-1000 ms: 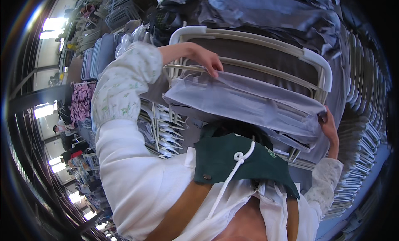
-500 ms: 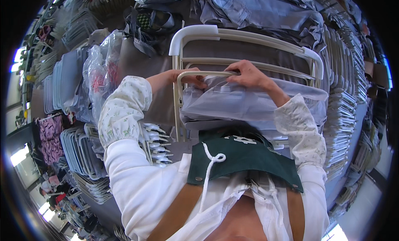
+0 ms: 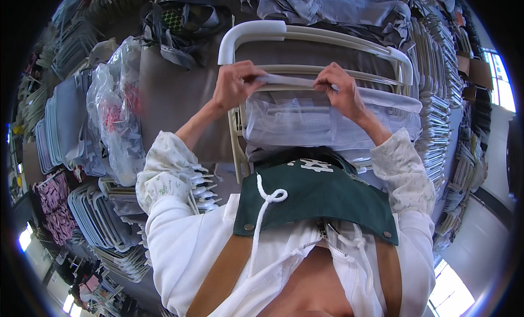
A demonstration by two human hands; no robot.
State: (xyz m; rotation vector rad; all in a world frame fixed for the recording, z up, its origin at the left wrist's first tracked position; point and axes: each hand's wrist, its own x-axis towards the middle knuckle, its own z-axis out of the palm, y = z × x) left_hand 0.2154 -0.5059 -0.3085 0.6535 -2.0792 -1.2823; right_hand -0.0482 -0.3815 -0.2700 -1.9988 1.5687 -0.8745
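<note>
A folded cream tubular metal frame lies before me, with a white sleeve over its far left corner. Translucent plastic film covers its near part. Between my hands a strip of the film's edge is pulled taut across a near tube. My left hand is closed on the strip's left end, close to the frame's left side. Gripping it further right is my right hand, thumb and fingers pinched together.
A clear plastic bag with red print lies to the left. Stacked tubular frames stand at the left and right. Grey fabric or film is piled at the back, beside a dark strapped bundle.
Both hands have drawn the film's edge up over the near tube, which showed bare before. My left hand has come up from under the tube and closed on the edge.
</note>
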